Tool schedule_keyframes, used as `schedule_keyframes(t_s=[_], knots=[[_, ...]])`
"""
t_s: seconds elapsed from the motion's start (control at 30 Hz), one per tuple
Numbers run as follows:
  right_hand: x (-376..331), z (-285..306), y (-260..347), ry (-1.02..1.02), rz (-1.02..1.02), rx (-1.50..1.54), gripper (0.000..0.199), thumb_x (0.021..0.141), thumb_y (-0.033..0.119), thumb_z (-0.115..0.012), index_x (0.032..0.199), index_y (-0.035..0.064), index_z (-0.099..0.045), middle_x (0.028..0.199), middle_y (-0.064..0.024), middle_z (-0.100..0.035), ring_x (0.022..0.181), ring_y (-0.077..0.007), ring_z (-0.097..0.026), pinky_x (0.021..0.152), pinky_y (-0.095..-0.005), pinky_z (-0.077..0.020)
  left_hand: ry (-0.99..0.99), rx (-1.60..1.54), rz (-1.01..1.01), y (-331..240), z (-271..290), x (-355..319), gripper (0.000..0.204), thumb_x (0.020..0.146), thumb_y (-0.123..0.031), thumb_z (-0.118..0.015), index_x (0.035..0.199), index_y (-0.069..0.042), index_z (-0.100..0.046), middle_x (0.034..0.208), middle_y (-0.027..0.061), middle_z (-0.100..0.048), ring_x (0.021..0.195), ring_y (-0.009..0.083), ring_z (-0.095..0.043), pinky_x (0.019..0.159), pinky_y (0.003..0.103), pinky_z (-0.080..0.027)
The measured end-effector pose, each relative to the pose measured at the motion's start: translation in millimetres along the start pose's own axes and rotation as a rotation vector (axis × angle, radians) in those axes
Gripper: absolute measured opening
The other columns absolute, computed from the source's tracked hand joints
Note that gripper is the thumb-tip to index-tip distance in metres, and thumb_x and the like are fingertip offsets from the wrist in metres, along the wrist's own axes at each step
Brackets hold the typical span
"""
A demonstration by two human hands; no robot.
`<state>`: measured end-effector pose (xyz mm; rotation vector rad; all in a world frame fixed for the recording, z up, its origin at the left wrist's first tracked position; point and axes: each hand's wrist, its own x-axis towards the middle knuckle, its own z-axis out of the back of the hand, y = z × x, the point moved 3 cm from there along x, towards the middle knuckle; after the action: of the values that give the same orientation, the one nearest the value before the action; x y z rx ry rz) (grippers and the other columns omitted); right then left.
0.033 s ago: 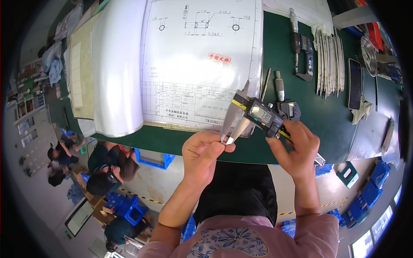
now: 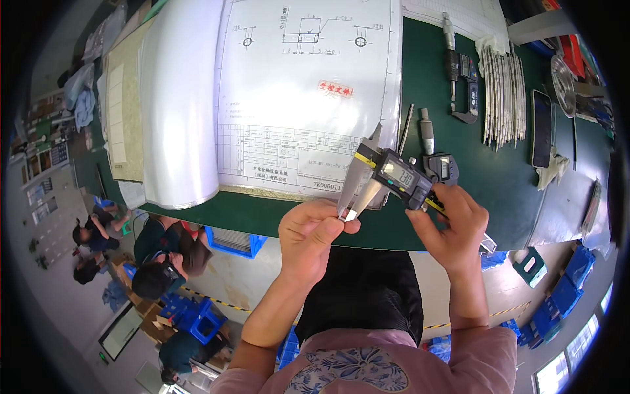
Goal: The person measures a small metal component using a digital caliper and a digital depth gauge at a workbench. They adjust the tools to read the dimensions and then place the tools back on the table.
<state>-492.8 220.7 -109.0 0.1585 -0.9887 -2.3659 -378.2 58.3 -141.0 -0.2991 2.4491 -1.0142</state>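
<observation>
My right hand (image 2: 449, 226) grips the body of a digital caliper (image 2: 394, 176) with a lit grey display, held over the front edge of the green table (image 2: 505, 177). My left hand (image 2: 312, 230) pinches a small metal part (image 2: 348, 214) at the tips of the caliper's jaws. The part is mostly hidden by my fingers. Just behind the caliper lies a large white technical drawing (image 2: 302, 85) in a clear sleeve.
A micrometer (image 2: 426, 131) and a thin rod (image 2: 405, 128) lie beside the drawing. Farther right are another measuring gauge (image 2: 462, 85), several thin metal strips (image 2: 502, 98) and a dark phone (image 2: 541, 128). Seated people (image 2: 157, 262) and blue crates (image 2: 230, 241) are on the floor at lower left.
</observation>
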Motion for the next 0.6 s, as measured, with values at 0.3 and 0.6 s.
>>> schedule_keyframes(t_s=[0.3, 0.6], knots=[[2.2, -2.2, 1.4, -0.009, 0.053, 0.030, 0.032, 0.064, 0.018, -0.071, 0.086, 0.0001, -0.056, 0.058, -0.0055, -0.050, 0.041, -0.0169, -0.045, 0.038, -0.0255, -0.0364, -0.050, -0.068, -0.004, 2.9, -6.5, 0.0, 0.014, 0.081, -0.010, -0.058, 0.091, 0.000, -0.059, 0.083, 0.0115, -0.062, 0.074, 0.0186, -0.061, 0.071, 0.030, -0.048], [0.2, 0.7, -2.2, 0.000, -0.036, -0.001, 0.034, 0.059, 0.023, -0.076, 0.077, 0.0028, -0.056, 0.055, -0.0050, -0.050, 0.040, -0.0170, -0.045, 0.038, -0.0259, -0.0368, -0.025, -0.010, -0.009, 1.5, -6.7, 0.5, 0.015, 0.081, -0.010, -0.058, 0.091, 0.001, -0.058, 0.085, 0.0119, -0.061, 0.074, 0.0187, -0.060, 0.072, 0.030, -0.047]])
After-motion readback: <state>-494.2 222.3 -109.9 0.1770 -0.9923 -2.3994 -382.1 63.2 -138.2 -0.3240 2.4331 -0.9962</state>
